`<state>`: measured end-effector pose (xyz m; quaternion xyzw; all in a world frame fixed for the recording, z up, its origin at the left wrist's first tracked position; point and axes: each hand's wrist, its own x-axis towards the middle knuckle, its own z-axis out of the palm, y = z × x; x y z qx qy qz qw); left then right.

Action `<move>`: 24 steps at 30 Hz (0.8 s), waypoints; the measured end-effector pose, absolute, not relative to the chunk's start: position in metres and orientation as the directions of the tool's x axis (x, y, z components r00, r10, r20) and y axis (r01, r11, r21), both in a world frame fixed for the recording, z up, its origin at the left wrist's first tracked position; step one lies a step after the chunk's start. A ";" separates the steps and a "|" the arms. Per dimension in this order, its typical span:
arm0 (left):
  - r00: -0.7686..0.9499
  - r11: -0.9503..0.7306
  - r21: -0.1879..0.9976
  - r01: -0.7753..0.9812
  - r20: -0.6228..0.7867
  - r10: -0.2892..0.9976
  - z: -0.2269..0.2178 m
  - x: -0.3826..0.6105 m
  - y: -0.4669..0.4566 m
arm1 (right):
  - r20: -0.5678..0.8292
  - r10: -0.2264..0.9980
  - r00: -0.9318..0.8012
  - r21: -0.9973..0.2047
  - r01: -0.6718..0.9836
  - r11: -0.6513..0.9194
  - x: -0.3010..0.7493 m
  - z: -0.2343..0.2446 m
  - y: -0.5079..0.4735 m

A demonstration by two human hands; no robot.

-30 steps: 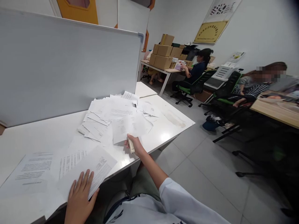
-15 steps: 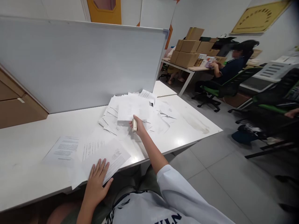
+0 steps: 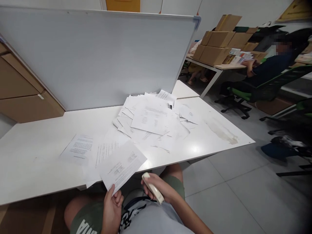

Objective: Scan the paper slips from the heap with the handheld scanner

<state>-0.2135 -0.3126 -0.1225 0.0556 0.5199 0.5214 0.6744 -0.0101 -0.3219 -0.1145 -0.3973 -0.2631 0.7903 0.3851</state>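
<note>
My left hand (image 3: pixel 112 204) pinches the near corner of a printed sheet of paper (image 3: pixel 123 165), thumb on top and fingers curled below. The sheet juts past the table's front edge, its far part over other papers. In my right hand (image 3: pixel 161 188) is a cream stapler (image 3: pixel 153 188), gripped above my lap, apart from the sheet. Left of the held sheet lies another printed page (image 3: pixel 79 148) on the white table. Farther back, a loose pile of papers (image 3: pixel 151 115) spreads out in front of the whiteboard.
A whiteboard (image 3: pixel 102 58) stands along the table's back, with cardboard boxes (image 3: pixel 26 87) to its left. The white table (image 3: pixel 44 169) ends at a corner on the right. Beyond it, a person (image 3: pixel 270 71) sits by a desk stacked with cartons (image 3: pixel 214 48).
My right hand has drawn back from the paper pile to my lap with the stapler, leaving a sheet on the pile. My left hand has gone from lying flat to pinching the near sheet's corner.
</note>
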 end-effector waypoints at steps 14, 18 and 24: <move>-0.042 0.257 0.926 0.277 -0.256 0.966 -0.119 -0.223 -0.298 | -0.208 0.802 -0.560 -0.611 -0.566 -0.554 -0.037 -0.147 -0.330; -0.250 0.144 0.960 0.239 -0.082 0.965 -0.112 -0.233 -0.294 | -0.166 0.804 -0.571 -0.624 -0.570 -0.534 -0.051 -0.147 -0.329; -0.114 0.129 0.992 0.010 -0.127 0.985 -0.104 -0.227 -0.254 | -0.067 0.888 -0.454 -0.743 -0.572 -0.348 -0.069 -0.125 -0.308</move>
